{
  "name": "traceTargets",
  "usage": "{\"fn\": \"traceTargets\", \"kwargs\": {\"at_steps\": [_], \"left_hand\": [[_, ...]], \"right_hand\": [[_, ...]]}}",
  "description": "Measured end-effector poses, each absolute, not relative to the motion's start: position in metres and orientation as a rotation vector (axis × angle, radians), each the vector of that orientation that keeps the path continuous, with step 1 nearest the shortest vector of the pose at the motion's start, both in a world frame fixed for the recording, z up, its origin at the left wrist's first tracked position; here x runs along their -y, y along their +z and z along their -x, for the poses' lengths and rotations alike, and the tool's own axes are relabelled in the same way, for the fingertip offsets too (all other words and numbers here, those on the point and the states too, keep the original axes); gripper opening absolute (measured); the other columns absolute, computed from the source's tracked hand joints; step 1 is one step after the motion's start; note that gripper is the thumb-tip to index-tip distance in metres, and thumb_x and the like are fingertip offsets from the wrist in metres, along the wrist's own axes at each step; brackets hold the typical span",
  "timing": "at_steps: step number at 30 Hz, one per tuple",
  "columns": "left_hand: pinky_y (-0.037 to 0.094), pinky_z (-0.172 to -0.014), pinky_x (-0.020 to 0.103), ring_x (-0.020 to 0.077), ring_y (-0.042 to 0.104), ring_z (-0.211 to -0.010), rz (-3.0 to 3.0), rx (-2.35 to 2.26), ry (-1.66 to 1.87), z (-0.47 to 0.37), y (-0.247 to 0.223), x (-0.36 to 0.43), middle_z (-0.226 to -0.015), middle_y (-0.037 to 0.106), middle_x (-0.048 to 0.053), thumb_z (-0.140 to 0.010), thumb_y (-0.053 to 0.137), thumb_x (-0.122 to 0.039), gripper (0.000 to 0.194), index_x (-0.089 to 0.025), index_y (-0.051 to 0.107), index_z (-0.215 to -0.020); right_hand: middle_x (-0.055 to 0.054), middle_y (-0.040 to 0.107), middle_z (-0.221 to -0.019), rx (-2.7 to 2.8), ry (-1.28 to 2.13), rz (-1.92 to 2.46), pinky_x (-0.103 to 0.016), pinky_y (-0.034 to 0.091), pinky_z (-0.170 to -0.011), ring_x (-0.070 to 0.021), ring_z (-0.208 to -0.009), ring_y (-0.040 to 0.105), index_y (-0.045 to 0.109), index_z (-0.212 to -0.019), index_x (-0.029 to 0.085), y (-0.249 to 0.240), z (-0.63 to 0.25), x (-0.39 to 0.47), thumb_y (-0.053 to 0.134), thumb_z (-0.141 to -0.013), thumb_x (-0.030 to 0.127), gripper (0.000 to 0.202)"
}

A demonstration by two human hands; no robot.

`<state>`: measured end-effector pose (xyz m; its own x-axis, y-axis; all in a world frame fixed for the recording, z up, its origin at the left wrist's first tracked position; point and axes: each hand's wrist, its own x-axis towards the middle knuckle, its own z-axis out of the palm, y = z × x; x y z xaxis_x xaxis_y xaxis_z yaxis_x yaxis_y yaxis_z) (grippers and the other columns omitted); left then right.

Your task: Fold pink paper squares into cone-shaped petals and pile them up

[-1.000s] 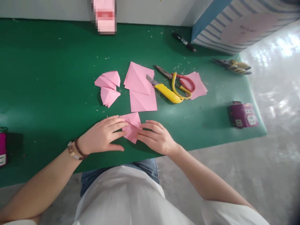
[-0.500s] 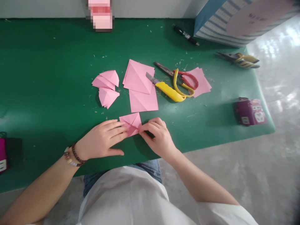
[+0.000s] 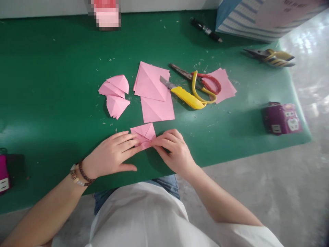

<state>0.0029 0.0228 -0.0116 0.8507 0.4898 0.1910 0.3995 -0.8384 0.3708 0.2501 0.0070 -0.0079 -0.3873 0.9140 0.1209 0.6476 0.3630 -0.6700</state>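
A small pink sheet of folded paper (image 3: 144, 131) lies on the green table near its front edge, with crease lines and a folded flap showing. My left hand (image 3: 115, 151) rests flat with fingers stretched out, the fingertips pressing on the paper's left side. At the paper's lower right edge, my right hand (image 3: 173, 147) pinches the corner between thumb and index finger. Just beyond lie several pink paper squares (image 3: 151, 82) with diagonal creases. Left of them are folded pink paper pieces (image 3: 117, 94).
A yellow utility knife (image 3: 189, 97) and scissors (image 3: 203, 85) lie right of the squares, partly over more pink paper (image 3: 226, 85). Farther right are pliers (image 3: 272, 56) and a purple box (image 3: 284, 118). A pen (image 3: 207, 31) lies by a striped box (image 3: 246, 20). A magenta object (image 3: 3, 173) stands far left.
The right fingers have shifted slightly left over the paper's lower right corner, and the lower edge there looks a little curled. The left hand stays in place. The view has tilted slightly.
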Motion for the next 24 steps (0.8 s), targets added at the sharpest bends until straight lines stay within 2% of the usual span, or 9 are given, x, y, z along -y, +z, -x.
{"fn": "traceTargets", "kwargs": {"at_steps": [6, 11, 14, 19, 24], "left_hand": [[0.040, -0.111, 0.049, 0.0288, 0.053, -0.127, -2.721, -0.668, 0.343, -0.004, -0.012, -0.022, -0.135, 0.059, 0.014, -0.091, 0.057, -0.053, 0.062, -0.012, 0.049, -0.137], [0.041, -0.110, 0.049, 0.0301, 0.052, -0.127, -2.743, -0.694, 0.373, -0.004, -0.013, -0.021, -0.134, 0.059, 0.017, -0.090, 0.058, -0.053, 0.067, -0.007, 0.048, -0.136], [0.041, -0.110, 0.049, 0.0304, 0.052, -0.127, -2.745, -0.672, 0.338, -0.004, -0.012, -0.021, -0.138, 0.056, 0.016, -0.089, 0.061, -0.050, 0.068, -0.007, 0.046, -0.139], [0.039, -0.111, 0.050, 0.0296, 0.051, -0.128, -2.720, -0.630, 0.316, -0.001, -0.010, -0.023, -0.137, 0.058, 0.013, -0.089, 0.063, -0.045, 0.058, -0.011, 0.052, -0.134], [0.038, -0.111, 0.051, 0.0291, 0.051, -0.128, -2.683, -0.628, 0.313, 0.000, -0.011, -0.023, -0.136, 0.059, 0.012, -0.090, 0.061, -0.047, 0.048, -0.017, 0.059, -0.127]], "right_hand": [[-0.001, 0.075, -0.087, 2.097, 0.755, 1.316, -0.036, 0.052, -0.081, -0.0191, -0.084, 0.057, 0.073, -0.095, 0.024, -0.007, -0.245, -0.007, 0.060, -0.092, 0.017, 0.015], [-0.004, 0.072, -0.084, 2.116, 0.589, 1.400, -0.039, 0.051, -0.077, -0.0221, -0.085, 0.057, 0.076, -0.093, 0.025, -0.015, -0.242, -0.004, 0.058, -0.091, 0.014, 0.022], [-0.005, 0.071, -0.085, 2.144, 0.598, 1.392, -0.039, 0.051, -0.077, -0.0228, -0.087, 0.056, 0.077, -0.096, 0.027, -0.016, -0.243, -0.005, 0.057, -0.091, 0.012, 0.025], [-0.005, 0.073, -0.088, 2.161, 0.721, 1.361, -0.039, 0.050, -0.077, -0.0220, -0.086, 0.055, 0.076, -0.101, 0.026, -0.013, -0.247, -0.010, 0.056, -0.093, 0.015, 0.024], [-0.005, 0.073, -0.087, 2.196, 0.755, 1.336, -0.040, 0.050, -0.078, -0.0223, -0.086, 0.055, 0.076, -0.102, 0.025, -0.011, -0.249, -0.013, 0.056, -0.094, 0.016, 0.023]]}}
